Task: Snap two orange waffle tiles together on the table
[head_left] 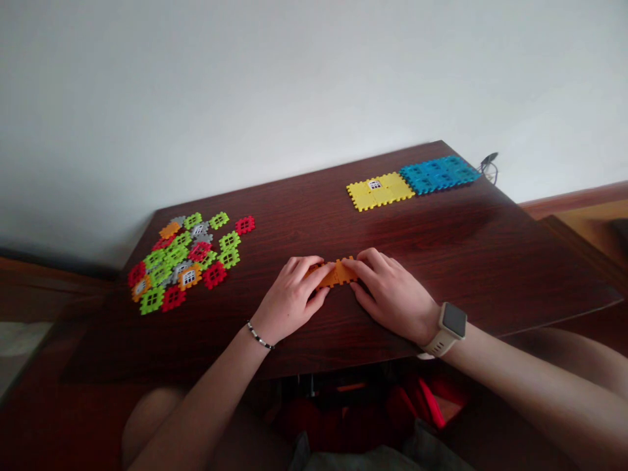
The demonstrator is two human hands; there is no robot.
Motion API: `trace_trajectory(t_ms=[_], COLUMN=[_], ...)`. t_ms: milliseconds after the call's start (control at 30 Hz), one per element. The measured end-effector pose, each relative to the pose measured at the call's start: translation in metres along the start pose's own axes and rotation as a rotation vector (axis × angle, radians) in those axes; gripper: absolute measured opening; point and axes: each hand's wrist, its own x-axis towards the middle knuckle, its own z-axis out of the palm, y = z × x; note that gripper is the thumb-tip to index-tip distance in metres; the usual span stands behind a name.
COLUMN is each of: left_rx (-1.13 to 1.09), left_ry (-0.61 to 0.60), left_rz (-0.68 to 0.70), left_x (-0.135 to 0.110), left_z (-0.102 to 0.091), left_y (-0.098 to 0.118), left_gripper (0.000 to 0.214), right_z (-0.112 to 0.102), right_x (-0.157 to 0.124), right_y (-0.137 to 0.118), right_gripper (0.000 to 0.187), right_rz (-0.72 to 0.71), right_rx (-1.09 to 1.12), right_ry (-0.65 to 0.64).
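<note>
Two orange interlocking tiles (337, 275) lie side by side on the dark wooden table, near its front middle. My left hand (297, 291) grips the left end of the orange pieces, fingers on top and thumb at the near edge. The other end is held by my right hand (390, 288), its fingertips pressed on the right piece. Both hands partly cover the tiles, so I cannot tell whether the seam between them is fully locked.
A loose pile of green, red, grey and orange window tiles (177, 255) spreads over the table's left side. Farther back, a joined yellow panel (383, 193) touches a blue panel (436, 175). A dark cable (489, 169) is at the right back corner; a wall stands behind the table (294, 216).
</note>
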Motion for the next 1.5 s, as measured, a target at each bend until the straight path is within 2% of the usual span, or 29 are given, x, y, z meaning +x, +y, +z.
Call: trace_trajectory(t_ms=[1500], left_rx=[0.002], left_ry=[-0.003], left_rz=[0.0], left_x=[0.0], left_z=[-0.002], left_y=[0.0016], left_gripper=[0.043], right_z=[-0.003], right_x=[-0.0002], right_y=[-0.0022], right_gripper=[0.035], right_rz=[0.017], right_rx=[-0.01], right_ry=[-0.037])
